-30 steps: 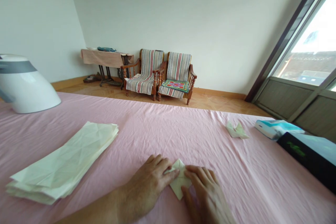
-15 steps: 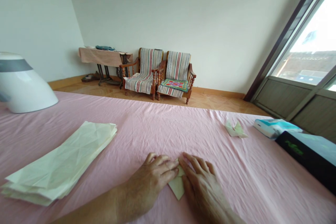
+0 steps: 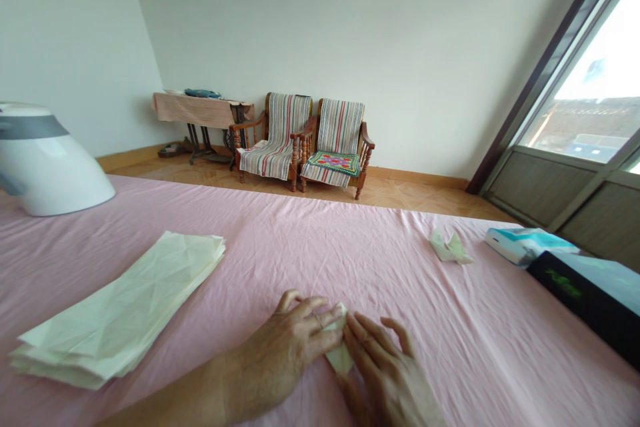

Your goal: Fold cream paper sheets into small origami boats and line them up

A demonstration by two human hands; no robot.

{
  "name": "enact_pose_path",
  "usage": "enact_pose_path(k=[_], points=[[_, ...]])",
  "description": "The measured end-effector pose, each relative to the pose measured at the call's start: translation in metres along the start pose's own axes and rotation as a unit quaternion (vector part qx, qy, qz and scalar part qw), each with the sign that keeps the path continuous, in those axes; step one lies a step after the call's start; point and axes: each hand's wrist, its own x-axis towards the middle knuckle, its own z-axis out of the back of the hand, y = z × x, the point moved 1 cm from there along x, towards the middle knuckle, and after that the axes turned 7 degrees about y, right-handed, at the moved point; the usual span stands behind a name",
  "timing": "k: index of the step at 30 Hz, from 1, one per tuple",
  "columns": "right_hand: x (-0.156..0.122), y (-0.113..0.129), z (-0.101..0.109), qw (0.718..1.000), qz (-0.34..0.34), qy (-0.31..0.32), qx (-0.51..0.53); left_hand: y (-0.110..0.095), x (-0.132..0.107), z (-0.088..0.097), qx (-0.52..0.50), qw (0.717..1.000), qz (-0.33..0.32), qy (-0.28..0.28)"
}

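A small piece of folded paper (image 3: 339,357), pale yellow-green and narrow, lies on the pink cloth between my two hands. My left hand (image 3: 295,340) holds it down from the left, with a ringed finger and its neighbours across the middle. From the right, my right hand (image 3: 383,360) has its fingers along the paper's edge and its blurred thumb at the lower tip, while the little finger sticks out. The fingers hide much of the paper; its pointed top shows above them.
To the left lies a stack of creased paper sheets (image 3: 125,307), with a white and grey kettle-like vessel (image 3: 65,173) behind. A folded paper figure (image 3: 451,249) is at the right, near a tissue pack (image 3: 530,243) and a black box (image 3: 575,293). Two chairs (image 3: 333,140) stand beyond the pink cloth (image 3: 280,247).
My right hand has shifted slightly down, its thumb moving to the paper's lower tip and its little finger lifting outward. More of the paper's top shows, and the paper looks narrower.
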Motion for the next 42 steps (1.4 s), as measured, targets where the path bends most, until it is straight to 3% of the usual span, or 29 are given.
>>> enact_pose_path(k=[4,8,11,18,26,31,35,42], points=[[-0.007,0.001,-0.007,1.0,0.007,0.006,-0.02,0.007,-0.003,-0.011,0.003,1.0,-0.007,-0.003],[-0.006,0.009,-0.009,0.993,-0.09,-0.076,0.016,0.016,-0.009,-0.017,0.002,1.0,-0.007,0.013],[-0.003,0.013,-0.006,0.987,-0.124,-0.098,0.021,0.02,-0.012,-0.014,-0.008,1.0,-0.013,0.016],[-0.008,0.005,0.005,0.997,-0.052,0.007,-0.057,0.014,-0.011,0.005,-0.037,0.999,0.026,-0.019],[-0.01,0.003,0.007,0.996,-0.078,-0.009,-0.05,0.015,-0.01,0.002,-0.098,0.989,0.069,-0.085],[-0.002,0.004,0.018,0.989,-0.144,-0.021,0.003,0.017,-0.009,-0.007,-0.167,0.962,0.157,-0.145],[0.006,0.009,0.018,0.989,-0.114,-0.016,0.091,0.015,-0.006,-0.009,-0.158,0.959,0.188,-0.139],[0.004,0.017,-0.012,0.982,-0.105,-0.044,0.152,0.013,-0.001,-0.011,-0.149,0.957,0.221,-0.114]])
